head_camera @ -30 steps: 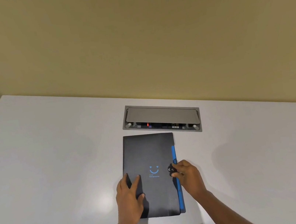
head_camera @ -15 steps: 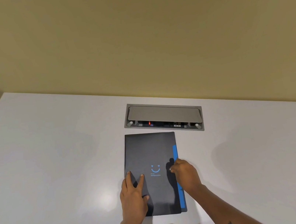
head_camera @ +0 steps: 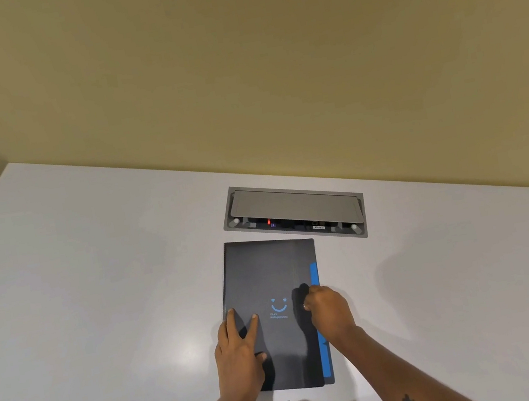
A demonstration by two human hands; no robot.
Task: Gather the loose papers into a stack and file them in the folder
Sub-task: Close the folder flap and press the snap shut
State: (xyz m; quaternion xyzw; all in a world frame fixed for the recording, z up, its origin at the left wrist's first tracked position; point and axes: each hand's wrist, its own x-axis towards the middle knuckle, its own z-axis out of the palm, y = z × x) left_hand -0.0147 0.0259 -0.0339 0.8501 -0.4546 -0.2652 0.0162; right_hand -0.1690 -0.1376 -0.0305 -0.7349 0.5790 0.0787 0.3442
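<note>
One dark folder (head_camera: 270,289) is laid flat on the white table (head_camera: 95,279), near the front edge and just in front of the grey cable box (head_camera: 294,211). The folder is shut. The left hand (head_camera: 240,353) is spread flat on the cover, near the lower left corner; it is likely put there so the folder is kept from sliding. Nothing is gripped by it. The right hand (head_camera: 328,308) is curled at the folder's right edge, beside the blue strip (head_camera: 322,329). It may be pressing the closure shut, but what is under its fingers cannot be told. No loose papers are seen on the table, so the papers are judged to be inside already. Counted: one folder, one blue strip, one cable box, two hands.
</note>
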